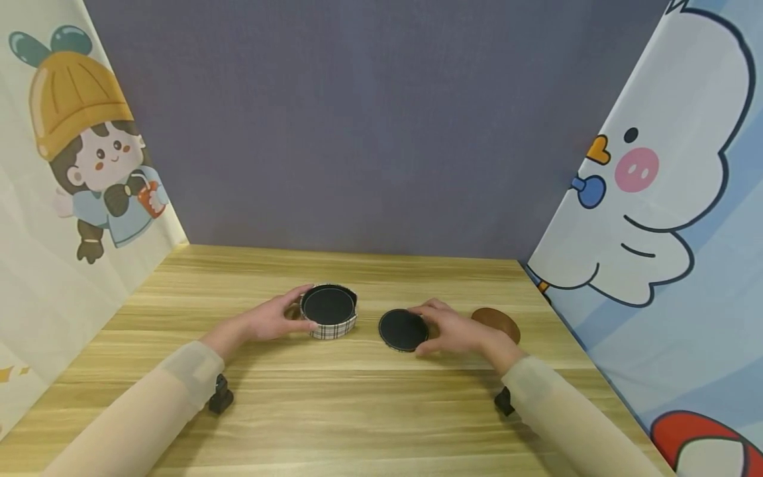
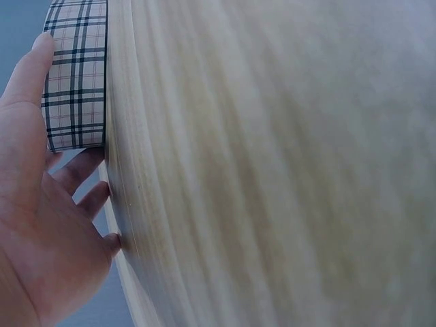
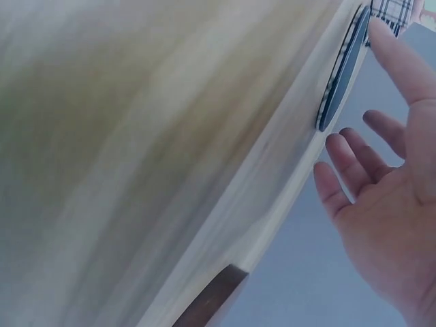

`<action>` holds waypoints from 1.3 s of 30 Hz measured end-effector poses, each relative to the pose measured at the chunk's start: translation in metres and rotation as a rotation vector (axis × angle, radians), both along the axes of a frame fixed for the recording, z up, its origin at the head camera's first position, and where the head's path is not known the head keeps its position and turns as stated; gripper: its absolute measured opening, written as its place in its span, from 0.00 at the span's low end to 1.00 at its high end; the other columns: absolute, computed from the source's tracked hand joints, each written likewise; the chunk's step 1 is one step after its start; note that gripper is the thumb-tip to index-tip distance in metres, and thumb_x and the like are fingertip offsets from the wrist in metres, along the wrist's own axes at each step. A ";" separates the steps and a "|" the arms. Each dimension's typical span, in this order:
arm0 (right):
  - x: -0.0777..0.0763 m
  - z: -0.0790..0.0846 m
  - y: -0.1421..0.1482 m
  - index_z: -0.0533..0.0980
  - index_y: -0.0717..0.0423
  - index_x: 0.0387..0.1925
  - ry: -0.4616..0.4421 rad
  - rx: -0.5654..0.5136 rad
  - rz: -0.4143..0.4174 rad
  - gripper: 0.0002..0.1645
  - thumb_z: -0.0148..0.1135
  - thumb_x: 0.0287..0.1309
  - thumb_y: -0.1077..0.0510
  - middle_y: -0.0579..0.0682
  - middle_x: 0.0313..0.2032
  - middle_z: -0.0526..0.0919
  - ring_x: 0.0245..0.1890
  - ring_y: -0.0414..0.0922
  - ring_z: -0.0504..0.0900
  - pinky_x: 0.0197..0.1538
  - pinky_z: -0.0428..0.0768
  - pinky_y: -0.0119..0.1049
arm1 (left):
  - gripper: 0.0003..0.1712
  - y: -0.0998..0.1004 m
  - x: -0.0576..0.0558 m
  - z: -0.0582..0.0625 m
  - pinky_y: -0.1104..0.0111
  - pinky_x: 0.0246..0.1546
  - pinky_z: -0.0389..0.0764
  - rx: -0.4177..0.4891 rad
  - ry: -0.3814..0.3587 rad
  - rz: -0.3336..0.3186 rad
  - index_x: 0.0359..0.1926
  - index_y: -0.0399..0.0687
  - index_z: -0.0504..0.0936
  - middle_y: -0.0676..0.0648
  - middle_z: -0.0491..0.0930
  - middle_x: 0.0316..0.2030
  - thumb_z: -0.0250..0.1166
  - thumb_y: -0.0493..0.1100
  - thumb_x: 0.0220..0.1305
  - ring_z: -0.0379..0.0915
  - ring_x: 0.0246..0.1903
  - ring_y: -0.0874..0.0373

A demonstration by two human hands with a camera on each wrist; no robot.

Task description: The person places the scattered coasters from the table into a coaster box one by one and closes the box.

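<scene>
A round plaid coaster holder (image 1: pixel 335 329) stands on the table, with a black coaster (image 1: pixel 328 305) lying inside it. My left hand (image 1: pixel 275 318) grips the holder from its left side, thumb on the near wall; the left wrist view shows the thumb against the plaid wall (image 2: pixel 76 82), fingers partly hidden behind. To the right, another black round coaster (image 1: pixel 401 330) with a plaid edge lies flat on the table. Around its right edge my right hand (image 1: pixel 454 331) is spread, thumb at the near side, fingers at the far side, loosely bent. Whether they touch it is hard to tell.
A brown round disc (image 1: pixel 497 322) lies just beyond the right hand, partly covered by it. The wood-grain table (image 1: pixel 334 404) ends at a grey back panel (image 1: pixel 357 132). Printed cartoon curtains (image 1: pixel 667 192) flank both sides.
</scene>
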State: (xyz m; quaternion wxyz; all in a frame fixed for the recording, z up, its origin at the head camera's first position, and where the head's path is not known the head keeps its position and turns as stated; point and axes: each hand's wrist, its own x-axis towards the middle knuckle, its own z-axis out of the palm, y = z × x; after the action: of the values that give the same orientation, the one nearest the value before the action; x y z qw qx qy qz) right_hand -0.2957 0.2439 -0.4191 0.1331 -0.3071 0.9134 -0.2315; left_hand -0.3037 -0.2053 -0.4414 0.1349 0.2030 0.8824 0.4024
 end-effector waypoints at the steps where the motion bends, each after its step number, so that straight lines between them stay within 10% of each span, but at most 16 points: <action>1: -0.001 0.000 0.002 0.64 0.50 0.85 -0.005 -0.006 -0.004 0.57 0.82 0.62 0.40 0.58 0.73 0.69 0.74 0.61 0.75 0.74 0.78 0.60 | 0.64 0.000 0.000 0.000 0.30 0.81 0.58 0.002 -0.001 0.000 0.90 0.52 0.46 0.26 0.59 0.83 0.76 0.62 0.70 0.55 0.81 0.24; 39: -0.027 -0.009 -0.015 0.66 0.33 0.84 -0.022 0.112 0.032 0.58 0.82 0.57 0.33 0.52 0.85 0.62 0.86 0.70 0.49 0.81 0.54 0.77 | 0.63 0.000 -0.002 -0.002 0.32 0.79 0.64 0.011 -0.008 -0.009 0.90 0.52 0.46 0.26 0.57 0.83 0.75 0.62 0.71 0.55 0.82 0.23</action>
State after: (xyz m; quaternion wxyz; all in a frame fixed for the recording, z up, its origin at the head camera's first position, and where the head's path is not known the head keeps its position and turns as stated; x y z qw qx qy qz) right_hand -0.3222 0.2291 -0.4279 0.1636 -0.3111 0.9185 -0.1810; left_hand -0.3055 -0.2057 -0.4434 0.1392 0.2061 0.8788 0.4073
